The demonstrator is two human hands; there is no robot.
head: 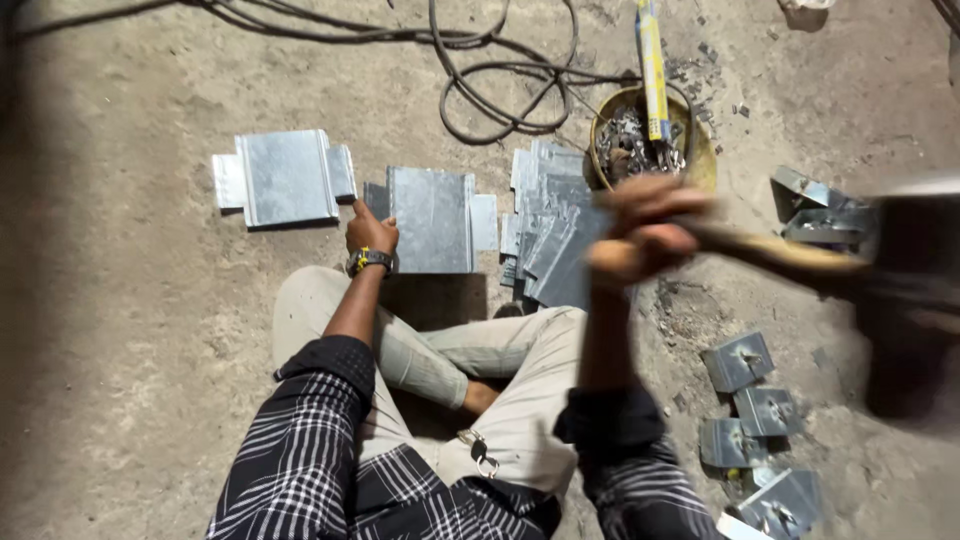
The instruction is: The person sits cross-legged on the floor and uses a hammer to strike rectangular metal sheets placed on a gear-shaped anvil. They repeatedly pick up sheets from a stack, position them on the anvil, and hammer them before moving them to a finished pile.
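At the far left of the concrete floor lies a galvanised sheet-metal plate with folded side tabs, flat and apart from the rest. Just right of it, the left hand presses down on the near left corner of a second sheet-metal piece, fingers spread flat over the corner rather than closed around anything. This piece sits in front of the person's crossed legs, touching the floor all over. It looks thin, stiff and light, with sharp cut edges and a slick zinc face, so I judge it safest held by flat pressure on the face or by the folded tabs, not along the raw edge.

Further right, a fanned stack of cut sheets leans overlapping, just beside the held piece. Behind it stands a round pan of metal scraps with a yellow-wrapped tool propped in it, and a coiled cable lies beyond.

The right hand is raised and blurred, its grip closed tight around the wooden handle of a hammer; the dark head is smeared at the right edge.

At lower right, small folded brackets lie scattered. Open floor is widest on the left; the right side is crowded.
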